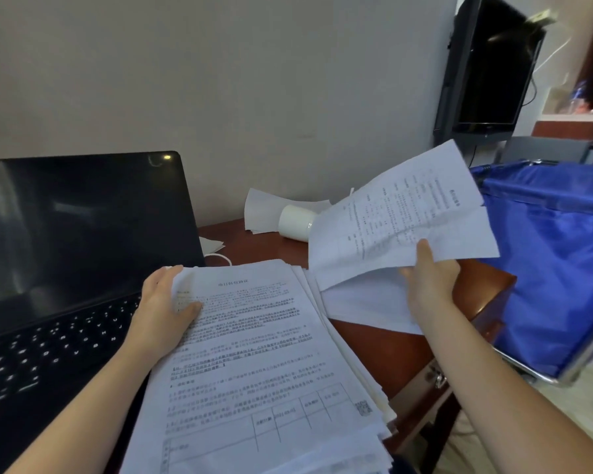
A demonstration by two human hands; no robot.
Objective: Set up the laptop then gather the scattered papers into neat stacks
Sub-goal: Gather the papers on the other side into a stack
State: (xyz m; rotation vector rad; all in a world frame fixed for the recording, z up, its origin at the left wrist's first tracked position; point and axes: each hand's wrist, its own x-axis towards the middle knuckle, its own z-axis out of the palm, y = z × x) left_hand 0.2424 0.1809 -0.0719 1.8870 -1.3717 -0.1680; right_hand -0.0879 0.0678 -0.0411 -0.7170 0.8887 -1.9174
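Head view
Laptop [83,268]: open, screen dark, on the bench [374,347].
Paper stack [261,354]: just right of the laptop; long axis runs away from the person, heading end far.
Left hand [165,313]: fingers and thumb grip the stack's far corner.
Right hand [428,278]: fingers pinch a loose sheet [401,213], raised, heading pointing away from the laptop.
Advice: turn the sheet's heading to match the stack, then lay it square.
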